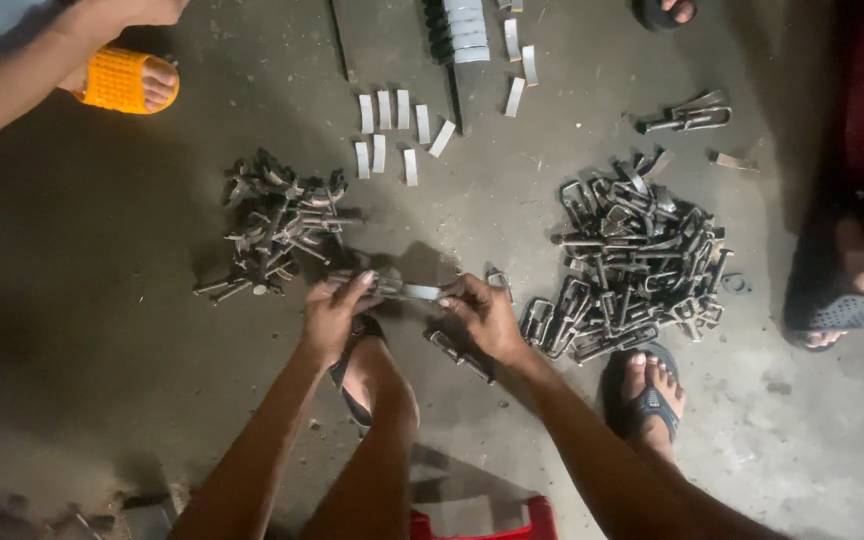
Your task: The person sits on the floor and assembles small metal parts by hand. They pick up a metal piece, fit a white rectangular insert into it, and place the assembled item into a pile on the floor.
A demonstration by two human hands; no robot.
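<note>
My left hand (335,315) and my right hand (482,315) together hold a small metal piece (404,291) between them, low over the concrete floor. The left fingers pinch its dark left end. The right fingers grip its pale, flat right end. A pile of dark metal parts (277,225) lies just beyond my left hand. A bigger pile of metal brackets (637,255) sits to the right of my right hand. A few loose brackets (452,348) lie under my right hand.
Pale flat metal strips (397,130) lie in rows further out, with a stacked row (462,30) at the top. My sandalled feet (647,395) rest near the piles. Another person's foot in an orange sandal (127,82) is at top left; a person's foot (837,310) is at right. A red stool edge (482,525) shows below.
</note>
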